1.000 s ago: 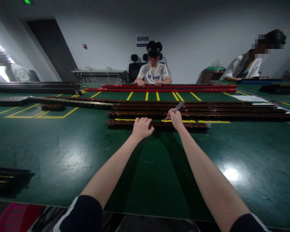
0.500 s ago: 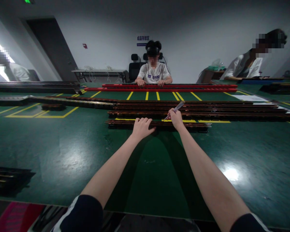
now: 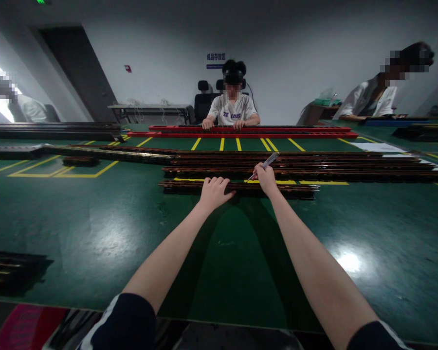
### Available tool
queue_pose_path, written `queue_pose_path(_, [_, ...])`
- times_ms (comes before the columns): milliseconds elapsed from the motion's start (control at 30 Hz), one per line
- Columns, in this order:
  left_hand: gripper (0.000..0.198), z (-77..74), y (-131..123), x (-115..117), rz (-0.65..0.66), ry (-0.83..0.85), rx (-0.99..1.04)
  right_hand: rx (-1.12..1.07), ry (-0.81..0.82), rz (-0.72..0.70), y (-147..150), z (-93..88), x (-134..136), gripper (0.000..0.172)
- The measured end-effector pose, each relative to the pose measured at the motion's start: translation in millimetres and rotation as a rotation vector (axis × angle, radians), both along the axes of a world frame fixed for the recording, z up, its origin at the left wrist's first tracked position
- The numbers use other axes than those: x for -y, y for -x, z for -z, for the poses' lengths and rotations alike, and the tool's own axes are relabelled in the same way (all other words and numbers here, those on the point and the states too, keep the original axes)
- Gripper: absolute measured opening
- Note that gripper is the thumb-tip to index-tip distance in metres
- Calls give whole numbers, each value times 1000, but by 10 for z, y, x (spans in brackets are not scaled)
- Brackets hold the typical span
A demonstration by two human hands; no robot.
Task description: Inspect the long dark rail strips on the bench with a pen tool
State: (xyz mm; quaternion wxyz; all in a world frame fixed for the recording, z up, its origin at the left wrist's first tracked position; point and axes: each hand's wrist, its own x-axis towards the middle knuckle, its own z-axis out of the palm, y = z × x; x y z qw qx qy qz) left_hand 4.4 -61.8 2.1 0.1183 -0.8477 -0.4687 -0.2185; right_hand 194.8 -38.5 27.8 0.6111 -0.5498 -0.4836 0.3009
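Observation:
My left hand [image 3: 214, 193] rests on the near bundle of dark, copper-edged strips [image 3: 182, 188], fingers over its top and thumb stretched to the right. To its right, my right hand [image 3: 265, 179] is closed around a slim grey pen [image 3: 270, 159]. The pen slants, its lower tip pointing down to the left, close to the yellow line behind the near bundle. Whether the tip touches anything cannot be made out. Beyond both hands lies a wider stack of long dark strips [image 3: 336, 167].
Across the green table [image 3: 105, 209], a person [image 3: 234, 108] has both hands on long red rails [image 3: 295, 135]. Two more people sit at the far left and far right. Dark strips [image 3: 10, 267] lie at the near left, and white sheets [image 3: 379, 147] at the right.
The red rails have shifted slightly left, with the hands of the person opposite. My own hands look unchanged.

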Motion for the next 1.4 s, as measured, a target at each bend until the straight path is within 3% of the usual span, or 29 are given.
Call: queue_pose_path(1400, [39,30,0,-11,1,-44,23,35,-18,-5,15,-18,19,24])
